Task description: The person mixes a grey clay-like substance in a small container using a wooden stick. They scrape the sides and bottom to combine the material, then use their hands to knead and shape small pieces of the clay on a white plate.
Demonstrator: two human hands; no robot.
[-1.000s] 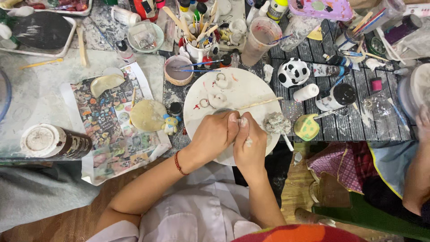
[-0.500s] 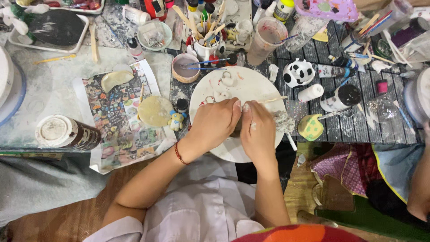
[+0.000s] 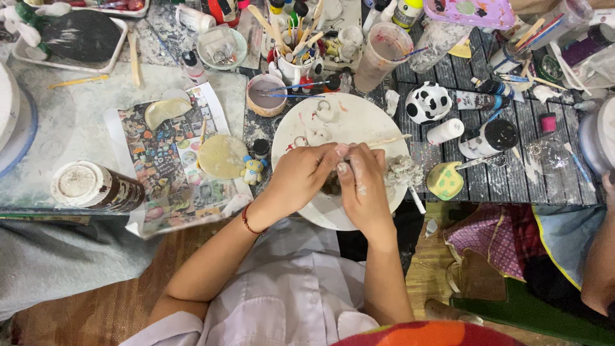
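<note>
Two hands meet over a round white plate (image 3: 359,122) at the near edge of a cluttered bench: the left hand (image 3: 300,176) and right hand (image 3: 362,186) are curled nearly closed, fingertips pinching one small clay piece (image 3: 333,187), mostly hidden between them. Judging by this, the work wants light, even pressure, kept low over the plate. A grey clay lump (image 3: 403,172) lies just right of the right hand.

1 head camera looks straight down, close above the cluttered table (image 3: 77,128).
</note>
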